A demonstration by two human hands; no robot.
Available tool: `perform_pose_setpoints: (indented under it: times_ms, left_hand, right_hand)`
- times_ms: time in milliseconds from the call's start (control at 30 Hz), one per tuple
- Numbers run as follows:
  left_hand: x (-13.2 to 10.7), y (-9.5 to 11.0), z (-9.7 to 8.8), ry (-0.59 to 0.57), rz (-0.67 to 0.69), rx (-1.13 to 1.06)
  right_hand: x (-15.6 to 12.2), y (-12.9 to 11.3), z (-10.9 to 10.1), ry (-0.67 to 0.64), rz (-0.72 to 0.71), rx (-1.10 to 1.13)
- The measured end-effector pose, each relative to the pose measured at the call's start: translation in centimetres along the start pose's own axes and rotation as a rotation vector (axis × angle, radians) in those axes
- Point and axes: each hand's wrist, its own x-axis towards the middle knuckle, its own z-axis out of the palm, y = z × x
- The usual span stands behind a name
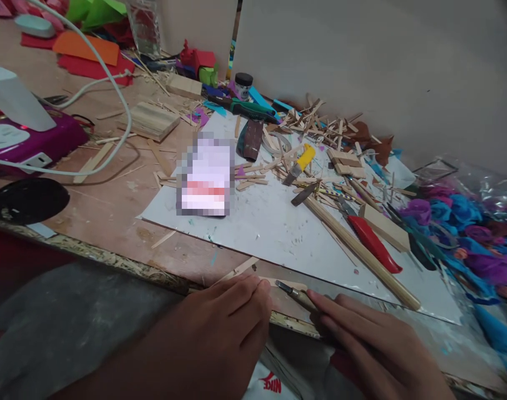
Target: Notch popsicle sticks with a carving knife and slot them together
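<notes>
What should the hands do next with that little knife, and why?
Maybe slide the left hand back a little from the blade first. The right hand holds the knife at a thin stick, and its blade points toward the left fingertips, close by, so a slip might nick them.

Counted around one wooden-handled hammer (pixel 362 251): two hands nearer the viewer than it, one left hand (pixel 232 316) and one right hand (pixel 370 333), with one carving tool (pixel 297 294). Right of its handle, one red utility knife (pixel 373 244). Beyond its head, one yellow-handled tool (pixel 306 158), one tape roll (pixel 287 145) and one black-lidded jar (pixel 244 83). Left of it, one phone (pixel 205 178) and one purple power strip (pixel 59 136). Wood blocks (pixel 384 228) number at least four: one right of its handle, three beyond it. Craft sticks (pixel 316 119) beyond it overlap too much to count.
</notes>
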Motion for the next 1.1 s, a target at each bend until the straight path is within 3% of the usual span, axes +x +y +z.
perform_pose_setpoints:
  times_ms: [633, 1100]
  left_hand:
    - [-0.17, 0.12, 0.22, -0.018, -0.008, -0.027]
    - [-0.37, 0.35, 0.38, 0.006, -0.027, -0.038]
  right_hand:
    - [0.09, -0.03, 0.49, 0.003, 0.039, 0.085]
    - [-0.13, -0.20, 0.57, 0.104, 0.063, 0.085]
